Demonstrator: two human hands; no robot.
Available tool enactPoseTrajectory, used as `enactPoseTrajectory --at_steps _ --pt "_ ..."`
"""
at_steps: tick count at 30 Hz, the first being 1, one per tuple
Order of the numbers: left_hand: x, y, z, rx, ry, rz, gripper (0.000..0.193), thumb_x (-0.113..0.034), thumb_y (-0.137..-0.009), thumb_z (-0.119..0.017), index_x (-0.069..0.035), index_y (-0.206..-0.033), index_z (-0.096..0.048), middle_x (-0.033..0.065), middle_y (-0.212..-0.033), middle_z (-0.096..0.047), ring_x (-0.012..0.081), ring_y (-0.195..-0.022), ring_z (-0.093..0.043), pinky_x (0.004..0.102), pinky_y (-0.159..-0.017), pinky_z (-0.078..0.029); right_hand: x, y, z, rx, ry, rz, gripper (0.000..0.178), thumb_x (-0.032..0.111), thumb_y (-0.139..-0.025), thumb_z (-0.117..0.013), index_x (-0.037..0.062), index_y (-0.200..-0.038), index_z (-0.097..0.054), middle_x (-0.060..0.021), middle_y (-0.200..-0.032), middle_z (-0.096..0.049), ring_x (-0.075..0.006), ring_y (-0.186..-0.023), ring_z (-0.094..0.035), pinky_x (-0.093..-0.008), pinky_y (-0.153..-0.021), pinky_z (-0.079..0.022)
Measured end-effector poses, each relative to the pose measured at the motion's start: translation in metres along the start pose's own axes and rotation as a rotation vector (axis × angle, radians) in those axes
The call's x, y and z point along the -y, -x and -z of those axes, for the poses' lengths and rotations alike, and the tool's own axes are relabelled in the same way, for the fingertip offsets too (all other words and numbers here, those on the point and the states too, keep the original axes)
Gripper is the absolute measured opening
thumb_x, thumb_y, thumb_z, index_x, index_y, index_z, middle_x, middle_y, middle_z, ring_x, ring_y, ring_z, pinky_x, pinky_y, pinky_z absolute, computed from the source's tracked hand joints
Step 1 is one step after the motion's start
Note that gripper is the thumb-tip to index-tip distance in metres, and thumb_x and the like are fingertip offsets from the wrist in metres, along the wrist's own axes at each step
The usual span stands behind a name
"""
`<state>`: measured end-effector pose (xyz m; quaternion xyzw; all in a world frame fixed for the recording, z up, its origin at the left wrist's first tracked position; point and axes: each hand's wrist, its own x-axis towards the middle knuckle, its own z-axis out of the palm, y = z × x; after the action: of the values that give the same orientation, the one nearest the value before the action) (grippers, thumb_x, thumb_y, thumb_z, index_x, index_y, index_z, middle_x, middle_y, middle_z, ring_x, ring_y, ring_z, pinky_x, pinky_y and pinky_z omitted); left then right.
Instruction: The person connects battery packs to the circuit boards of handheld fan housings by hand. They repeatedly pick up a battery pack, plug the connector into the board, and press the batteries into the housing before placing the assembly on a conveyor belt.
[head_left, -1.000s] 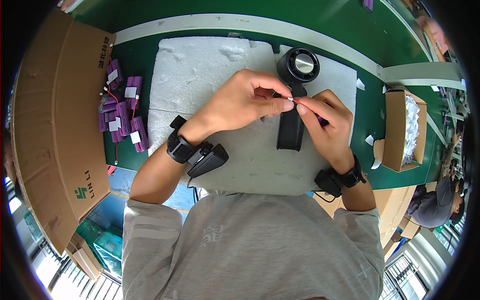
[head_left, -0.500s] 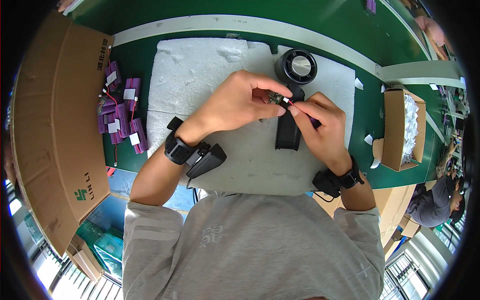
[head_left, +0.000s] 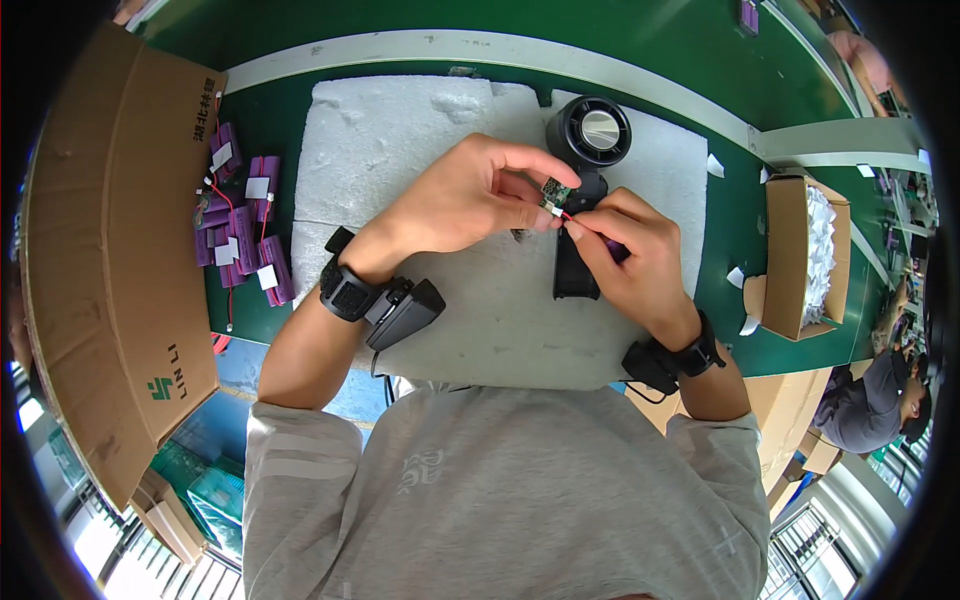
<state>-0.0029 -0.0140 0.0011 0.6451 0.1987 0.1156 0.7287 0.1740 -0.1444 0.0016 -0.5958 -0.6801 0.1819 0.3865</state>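
My left hand (head_left: pixel 470 195) pinches a small green circuit board (head_left: pixel 556 190) between thumb and fingers. A white connector (head_left: pixel 556 211) sits at the board's near edge, with a short red wire (head_left: pixel 567 217) running from it. My right hand (head_left: pixel 640 250) is closed with its fingertips on that wire. Part of a purple battery (head_left: pixel 617 249) shows beneath the right fingers; the rest is hidden. Under both hands lies a black handheld fan with a round head (head_left: pixel 590 130) and a long black handle (head_left: pixel 574 268). Whether the connector is fully seated cannot be told.
White foam sheets (head_left: pixel 390 130) cover the green bench. Several purple battery packs (head_left: pixel 235 240) with wires lie at left, beside a tall cardboard box (head_left: pixel 130 240). An open carton of white pieces (head_left: pixel 815 260) stands at right. Another person (head_left: pixel 870 405) sits farther right.
The circuit board has tilted upward and shows more of its face. Both hands have shifted slightly left, and the connector and wire have come nearer to me.
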Motion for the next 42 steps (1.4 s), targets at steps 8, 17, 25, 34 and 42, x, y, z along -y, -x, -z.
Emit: enactPoseTrajectory --at_steps 8,17,25,34,42 --pt "-0.001 0.001 0.003 -0.001 -0.074 0.002 0.034 0.003 -0.081 -0.069 -0.004 -0.115 -0.068 0.0044 -0.083 -0.069 0.0081 -0.075 -0.063 0.0236 -0.07 -0.051 -0.001 0.0 -0.002 0.006 0.01 0.001 0.009 0.0 -0.08 -0.07 0.0004 -0.089 -0.071 -0.0065 -0.073 -0.058 -0.016 -0.057 -0.053 -0.0269 -0.05 -0.04" --pt "0.0 -0.001 0.002 -0.036 0.044 -0.022 0.031 0.007 -0.079 -0.069 -0.002 -0.108 -0.067 0.0063 -0.092 -0.068 0.0116 -0.08 -0.065 0.0251 -0.075 -0.054 -0.002 0.001 -0.002 -0.051 0.009 0.032 0.011 0.0 -0.081 -0.071 0.001 -0.092 -0.072 -0.0064 -0.074 -0.059 -0.0155 -0.058 -0.054 -0.0261 -0.05 -0.041" --pt "0.003 -0.001 0.002 -0.021 0.082 -0.009 0.028 0.007 -0.079 -0.07 -0.002 -0.105 -0.066 0.0056 -0.091 -0.067 0.0109 -0.081 -0.064 0.0249 -0.075 -0.052 -0.002 -0.001 -0.003 -0.032 0.014 0.003 0.011 0.0 -0.08 -0.071 0.0008 -0.091 -0.072 -0.0065 -0.074 -0.059 -0.0156 -0.058 -0.055 -0.0261 -0.05 -0.041" --pt "0.004 0.001 -0.007 -0.103 -0.126 -0.179 0.036 0.01 -0.08 -0.066 -0.004 -0.112 -0.068 0.0055 -0.093 -0.068 0.0143 -0.081 -0.065 0.0268 -0.075 -0.054 -0.001 0.0 -0.005 -0.026 0.061 0.062 0.009 0.0 -0.08 -0.071 0.0001 -0.09 -0.071 -0.0077 -0.075 -0.059 -0.0168 -0.057 -0.055 -0.0267 -0.049 -0.041" --pt "0.001 0.001 -0.012 -0.15 -0.456 -0.377 0.043 0.011 -0.075 -0.063 -0.005 -0.114 -0.068 0.0094 -0.093 -0.068 0.0203 -0.08 -0.067 0.0295 -0.076 -0.056 -0.005 0.001 -0.006 -0.121 -0.003 -0.012 0.012 -0.001 -0.079 -0.072 0.0011 -0.089 -0.066 -0.0053 -0.076 -0.06 -0.0108 -0.056 -0.053 -0.0233 -0.047 -0.04"
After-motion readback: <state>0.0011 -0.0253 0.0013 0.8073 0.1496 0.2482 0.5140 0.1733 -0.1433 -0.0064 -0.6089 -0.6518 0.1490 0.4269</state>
